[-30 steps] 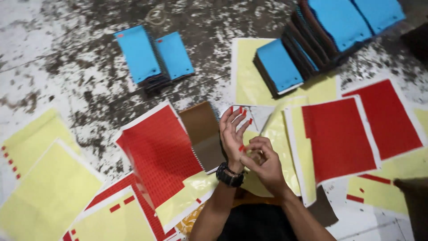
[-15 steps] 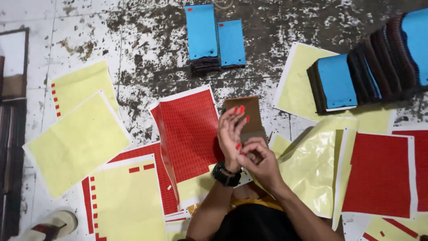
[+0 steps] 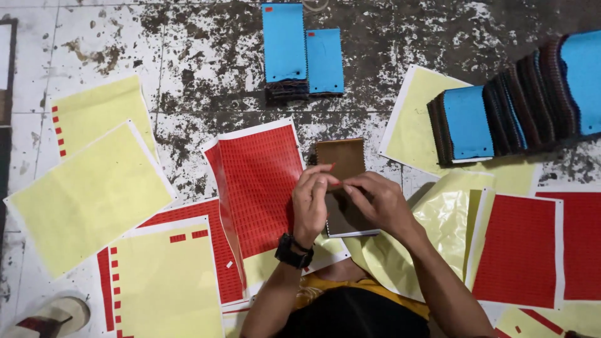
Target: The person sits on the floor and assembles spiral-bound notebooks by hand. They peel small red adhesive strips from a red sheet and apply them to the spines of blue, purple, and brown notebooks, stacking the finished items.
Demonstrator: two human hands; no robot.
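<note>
Both hands meet over a small brown rectangular fabric swatch [image 3: 341,164] lying on the stained floor just ahead of the person. The left hand [image 3: 311,203], with a black watch at the wrist, has its fingertips pinched together at the swatch's lower part, apparently on a small red sticker, though this is too small to confirm. The right hand [image 3: 375,201] is curled beside it, fingertips touching the left's; whether it grips anything cannot be told.

Immediately left of the left hand lies a red sticker sheet with white border [image 3: 258,188]. Right of the right hand lies a translucent yellow backing sheet [image 3: 441,219], and beyond it another red sheet [image 3: 516,250]. Well ahead of the hands sits a stack of blue-faced swatches [image 3: 285,44]; ahead and to the right, a fanned row of blue and dark swatches [image 3: 513,106].

Risk, as judged: a small sticker may fold onto itself or stick to a fingertip, landing crooked. Loose backing sheets crowding the work area could catch it.

Against the frame half a second earlier, the left hand has dropped from its raised, open pose to join the right over the swatch. The view has shifted slightly.
</note>
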